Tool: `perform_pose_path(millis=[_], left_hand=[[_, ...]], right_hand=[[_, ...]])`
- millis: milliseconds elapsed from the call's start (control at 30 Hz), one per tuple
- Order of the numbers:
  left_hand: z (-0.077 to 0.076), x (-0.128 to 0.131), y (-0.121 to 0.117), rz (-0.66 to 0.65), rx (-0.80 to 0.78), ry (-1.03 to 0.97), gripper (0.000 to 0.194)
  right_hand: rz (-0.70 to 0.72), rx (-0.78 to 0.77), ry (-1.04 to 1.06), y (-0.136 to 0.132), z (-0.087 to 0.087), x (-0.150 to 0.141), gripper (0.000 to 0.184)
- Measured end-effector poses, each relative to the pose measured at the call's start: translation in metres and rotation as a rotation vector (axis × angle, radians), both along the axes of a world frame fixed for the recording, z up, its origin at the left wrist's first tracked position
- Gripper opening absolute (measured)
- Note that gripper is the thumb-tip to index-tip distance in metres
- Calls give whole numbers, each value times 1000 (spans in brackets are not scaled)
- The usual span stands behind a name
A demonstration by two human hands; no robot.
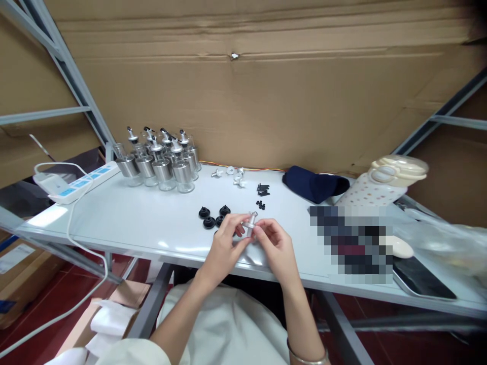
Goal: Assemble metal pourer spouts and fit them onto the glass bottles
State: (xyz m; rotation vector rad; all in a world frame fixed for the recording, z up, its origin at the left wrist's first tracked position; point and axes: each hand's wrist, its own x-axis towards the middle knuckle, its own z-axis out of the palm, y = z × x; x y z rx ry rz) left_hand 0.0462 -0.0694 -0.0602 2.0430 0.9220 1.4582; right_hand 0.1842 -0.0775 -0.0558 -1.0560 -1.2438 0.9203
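Note:
Between my two hands, above the front of the white table, is a silver pour spout with a wide collar. My left hand pinches it from the left. The fingertips of my right hand close on its right side. Black rubber stoppers lie just left of my left hand, some partly hidden by it. Beyond my hands are small black plugs and black flip caps. More silver spouts lie farther back.
Several glass-and-steel bottles, some with spouts fitted, stand at the back left. A power strip lies at the left end. On the right are a dark blue cloth item, a dotted flask, a phone and a plastic bag.

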Motion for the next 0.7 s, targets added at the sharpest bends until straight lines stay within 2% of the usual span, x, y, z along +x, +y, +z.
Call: perform_pose_path(millis=[67, 233, 433, 633, 700], left_hand=[[1, 0, 0, 14, -26, -24, 40], [3, 1, 1, 19, -72, -1, 17], [2, 0, -1, -40, -39, -11, 34], [0, -2, 0, -86, -31, 24, 36], [0, -2, 1, -113, -64, 26, 33]], right_hand=[[8, 13, -10, 0, 0, 0, 27], [29, 23, -83, 0, 1, 0, 23], [51, 44, -107, 2, 3, 2, 21], [22, 61, -198, 1, 5, 7, 24], [76, 59, -258, 2, 9, 12, 27]])
